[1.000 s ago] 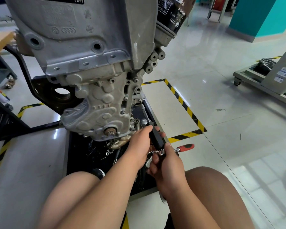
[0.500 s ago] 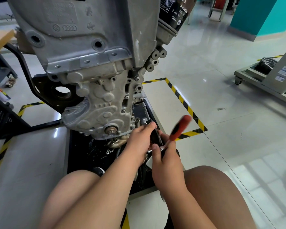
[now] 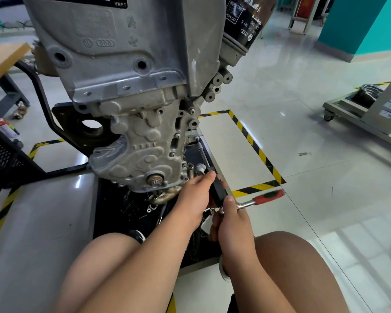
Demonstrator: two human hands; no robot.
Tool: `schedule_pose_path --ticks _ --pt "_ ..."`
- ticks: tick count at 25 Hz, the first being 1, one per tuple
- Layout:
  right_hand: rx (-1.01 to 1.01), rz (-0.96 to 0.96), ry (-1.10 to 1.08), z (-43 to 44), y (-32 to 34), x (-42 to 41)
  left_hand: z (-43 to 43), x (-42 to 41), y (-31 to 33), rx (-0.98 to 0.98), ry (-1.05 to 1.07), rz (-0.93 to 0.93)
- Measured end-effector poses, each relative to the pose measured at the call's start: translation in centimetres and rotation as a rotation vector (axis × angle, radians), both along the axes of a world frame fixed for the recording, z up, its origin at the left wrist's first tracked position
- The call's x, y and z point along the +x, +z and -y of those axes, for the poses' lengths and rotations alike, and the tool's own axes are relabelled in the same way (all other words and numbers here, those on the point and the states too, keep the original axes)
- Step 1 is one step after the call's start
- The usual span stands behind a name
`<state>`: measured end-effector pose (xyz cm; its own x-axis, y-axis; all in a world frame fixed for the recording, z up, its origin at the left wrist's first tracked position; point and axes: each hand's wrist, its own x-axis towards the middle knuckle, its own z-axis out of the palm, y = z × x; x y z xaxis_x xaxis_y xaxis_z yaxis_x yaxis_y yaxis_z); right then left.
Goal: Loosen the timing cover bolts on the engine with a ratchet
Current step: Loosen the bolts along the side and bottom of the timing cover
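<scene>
The grey timing cover (image 3: 142,152) sits low on the front of the engine (image 3: 122,64), which hangs on a stand. A thin extension bar (image 3: 202,153) runs from a bolt at the cover's right edge down to a black grip (image 3: 218,188). My left hand (image 3: 194,197) is closed around that black grip. My right hand (image 3: 231,224) holds the chrome shaft of the ratchet (image 3: 268,196), just below the left hand. Its red and black handle points right, over the floor. The ratchet's head is hidden between my hands.
A black tray (image 3: 113,199) with loose parts lies under the engine. Black stand legs (image 3: 43,170) spread to the left. Yellow-black floor tape (image 3: 253,143) lies to the right, and a wheeled cart (image 3: 359,114) stands far right. My bare knees fill the foreground.
The ratchet handle swung up and to the left half a second ago. It has come back down to point right. Both hands kept their grip and place.
</scene>
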<state>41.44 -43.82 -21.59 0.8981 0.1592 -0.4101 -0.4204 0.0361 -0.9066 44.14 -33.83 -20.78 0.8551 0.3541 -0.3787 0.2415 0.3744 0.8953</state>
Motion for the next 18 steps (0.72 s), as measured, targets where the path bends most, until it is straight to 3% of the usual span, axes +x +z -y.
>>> schedule_pose_path --ticks 2,4,9,14,16,18 --pt "-0.296 0.321 0.082 0.3 0.0 -0.2 -0.2 0.0 0.0 0.041 0.011 -0.034" --pt "-0.481 0.494 0.211 0.4 0.3 -0.4 -0.5 -0.1 0.1 0.056 0.039 -0.065" --pt "-0.707 0.596 0.337 1.0 1.6 0.2 -0.6 0.1 1.5 0.083 0.019 -0.158" --pt "-1.135 0.927 0.501 1.9 3.2 1.9 -0.6 0.0 3.6 0.010 -0.066 -0.191" --pt "-1.055 0.931 0.535 1.9 2.4 2.1 -0.7 -0.4 3.5 0.000 -0.083 -0.189" --pt "-0.599 0.709 0.456 1.8 1.0 1.3 -0.6 -0.9 2.9 -0.074 -0.081 -0.179"
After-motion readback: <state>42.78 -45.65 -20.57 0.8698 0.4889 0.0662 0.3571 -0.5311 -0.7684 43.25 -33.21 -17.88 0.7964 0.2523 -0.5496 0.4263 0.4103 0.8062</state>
